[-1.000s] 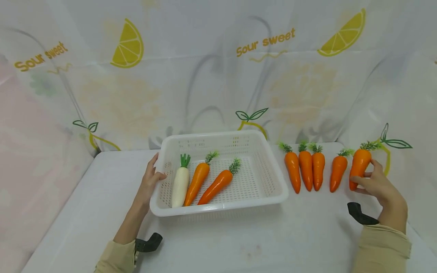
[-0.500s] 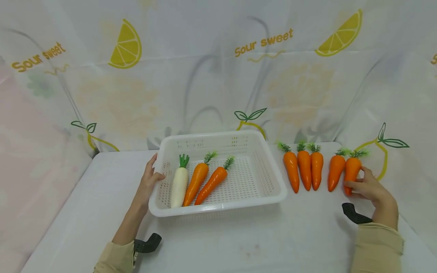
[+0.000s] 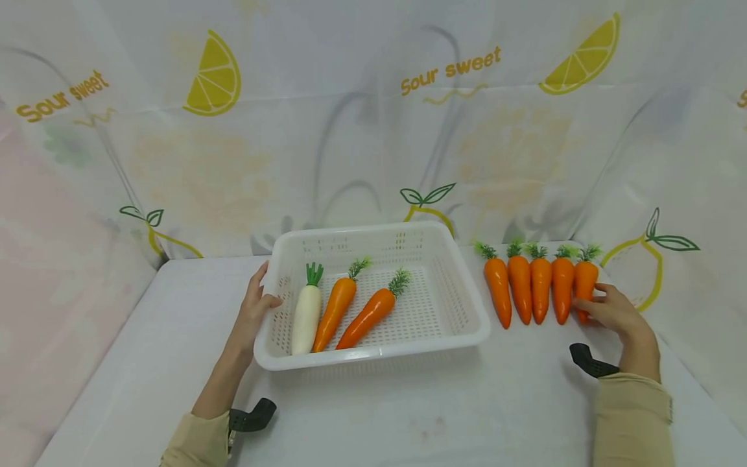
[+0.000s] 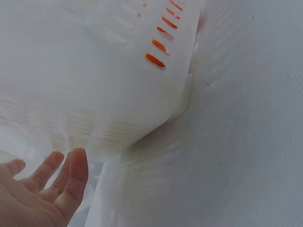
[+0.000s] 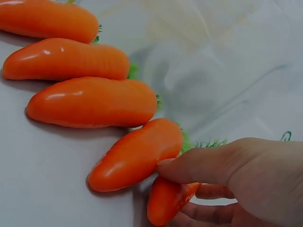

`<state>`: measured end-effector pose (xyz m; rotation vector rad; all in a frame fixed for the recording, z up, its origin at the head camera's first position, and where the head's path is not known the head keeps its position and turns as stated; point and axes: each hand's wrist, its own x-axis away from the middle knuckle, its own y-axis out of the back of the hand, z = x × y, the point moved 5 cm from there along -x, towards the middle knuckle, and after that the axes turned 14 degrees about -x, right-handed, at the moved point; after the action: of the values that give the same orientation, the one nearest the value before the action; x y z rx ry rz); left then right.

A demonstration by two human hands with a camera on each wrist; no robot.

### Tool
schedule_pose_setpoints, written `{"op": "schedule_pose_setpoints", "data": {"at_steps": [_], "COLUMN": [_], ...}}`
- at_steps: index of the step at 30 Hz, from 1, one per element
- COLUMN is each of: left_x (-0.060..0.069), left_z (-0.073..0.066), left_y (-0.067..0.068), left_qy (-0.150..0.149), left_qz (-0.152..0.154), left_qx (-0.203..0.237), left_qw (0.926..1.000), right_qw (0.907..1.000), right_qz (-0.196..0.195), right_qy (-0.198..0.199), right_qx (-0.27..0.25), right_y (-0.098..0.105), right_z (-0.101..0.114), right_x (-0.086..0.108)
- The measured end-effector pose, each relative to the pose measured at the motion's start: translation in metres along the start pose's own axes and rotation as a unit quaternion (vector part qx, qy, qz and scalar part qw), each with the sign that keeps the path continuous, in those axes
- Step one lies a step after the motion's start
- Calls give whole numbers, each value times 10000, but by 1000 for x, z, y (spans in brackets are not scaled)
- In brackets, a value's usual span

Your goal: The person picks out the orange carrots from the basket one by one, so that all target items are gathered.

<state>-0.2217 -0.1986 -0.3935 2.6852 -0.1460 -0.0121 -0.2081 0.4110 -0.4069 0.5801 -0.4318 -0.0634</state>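
My right hand pinches the rightmost carrot between thumb and fingers. This carrot's lower part shows below the thumb in the right wrist view, touching or nearly touching the neighbouring carrot. Further left in the same row lie a carrot, another carrot and the leftmost carrot, tops pointing away. My left hand touches the left side of a white plastic basket, its fingers fairly straight against the outer wall in the left wrist view.
Inside the basket are a white radish, an orange carrot and a second, more slanted carrot. A white cloth covers the table. Behind it hangs a lemon-print curtain.
My right hand has moved left with its carrot, closing up the row; the neighbouring carrot has also shifted left. The slanted carrot in the basket has rocked. My left hand stays in place.
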Motion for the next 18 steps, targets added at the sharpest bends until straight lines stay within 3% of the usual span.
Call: {"op": "schedule_pose_setpoints", "data": {"at_steps": [9, 18], "left_x": [0, 0], "left_z": [0, -1], "left_y": [0, 0], "left_qy": [0, -35], "left_qz": [-19, -36], "left_qx": [-20, -30], "left_qw": [10000, 10000], "right_qw": [9972, 9967], "right_qz": [247, 171], "right_qy": [256, 255], "right_qx": [-651, -756], "right_y": [-12, -14], "right_z": [9, 13], "right_x": [-5, -5]}}
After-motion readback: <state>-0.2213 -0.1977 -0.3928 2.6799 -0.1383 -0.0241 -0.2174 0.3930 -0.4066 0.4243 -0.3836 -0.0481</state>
